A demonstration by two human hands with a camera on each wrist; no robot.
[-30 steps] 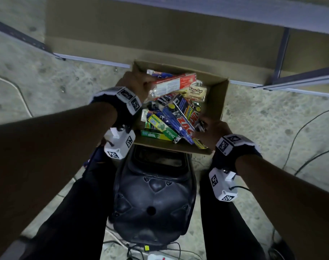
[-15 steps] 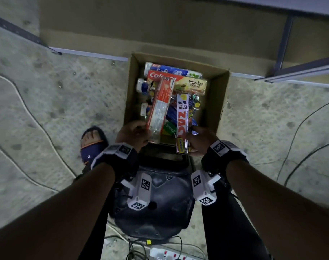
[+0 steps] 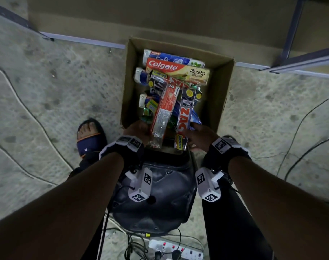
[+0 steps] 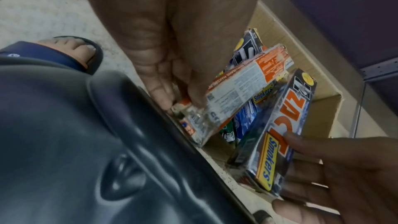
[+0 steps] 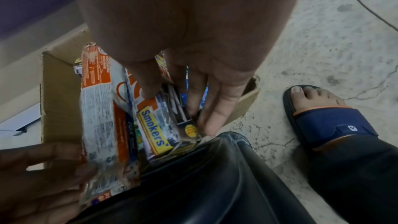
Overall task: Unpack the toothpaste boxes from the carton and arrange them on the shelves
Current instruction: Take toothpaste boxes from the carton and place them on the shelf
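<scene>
A brown carton [image 3: 223, 87] sits on the floor, holding several toothpaste boxes, with a red Colgate box [image 3: 176, 71] lying across its far end. My left hand [image 3: 136, 131] grips the near end of an orange-and-white box [image 3: 164, 111] [image 4: 239, 83] [image 5: 101, 108], lifted over the carton's near edge. My right hand [image 3: 201, 136] [image 5: 193, 91] pinches the near end of a dark Zact Smokers box [image 3: 185, 117] [image 4: 277, 135] [image 5: 155, 132], thumb on its face. The two boxes point away from me, side by side.
A black stool seat [image 3: 154, 196] lies between my legs, just before the carton. My sandalled feet [image 3: 90, 137] [image 5: 323, 117] flank it. Metal shelf rails [image 3: 300, 61] run at the back and right. Cables cross the concrete floor; a power strip [image 3: 175, 250] lies below.
Both hands pulled back from inside the carton toward me, each drawing out a box lengthwise. In the last half second the boxes barely moved.
</scene>
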